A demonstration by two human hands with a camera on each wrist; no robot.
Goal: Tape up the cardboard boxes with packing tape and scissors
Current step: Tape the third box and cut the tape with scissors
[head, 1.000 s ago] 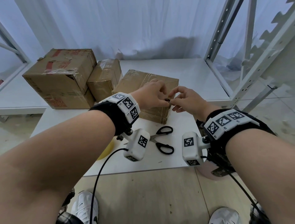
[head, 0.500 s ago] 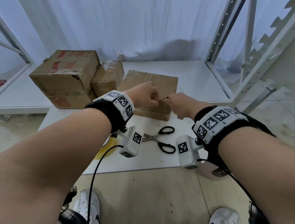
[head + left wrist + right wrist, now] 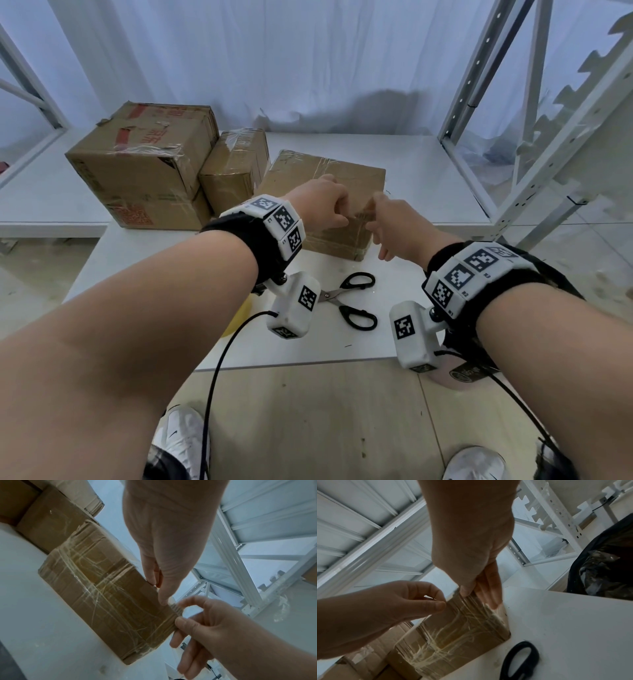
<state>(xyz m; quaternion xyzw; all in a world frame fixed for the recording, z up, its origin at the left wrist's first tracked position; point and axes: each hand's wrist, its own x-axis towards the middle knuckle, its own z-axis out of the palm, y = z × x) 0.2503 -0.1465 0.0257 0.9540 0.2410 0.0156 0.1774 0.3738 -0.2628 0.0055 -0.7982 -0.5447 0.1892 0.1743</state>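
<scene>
A flat cardboard box [image 3: 318,171] criss-crossed with clear tape lies mid-table. Both hands hover at its near right corner. My left hand [image 3: 342,214] pinches one end of a short clear tape strip [image 3: 361,215], my right hand [image 3: 375,212] the other. In the left wrist view the left hand [image 3: 163,596] and right hand [image 3: 180,615] meet on the crumpled strip [image 3: 175,608] beside the box [image 3: 96,588]. The right wrist view shows the right hand [image 3: 471,592] holding tape on the box edge [image 3: 453,635], the left hand [image 3: 442,603] pinched. Black scissors [image 3: 331,294] lie open on the table.
Two more taped boxes, a large one [image 3: 144,164] and a small one [image 3: 236,164], stand at the back left. A yellow roll [image 3: 239,318] peeks from under my left forearm. White shelving uprights [image 3: 479,102] rise on the right. A black bin bag [image 3: 607,561] sits beyond the table's right side.
The spread fingertips that met over the box's front edge have curled into pinches. The hands have drawn slightly apart, with the strip now between them.
</scene>
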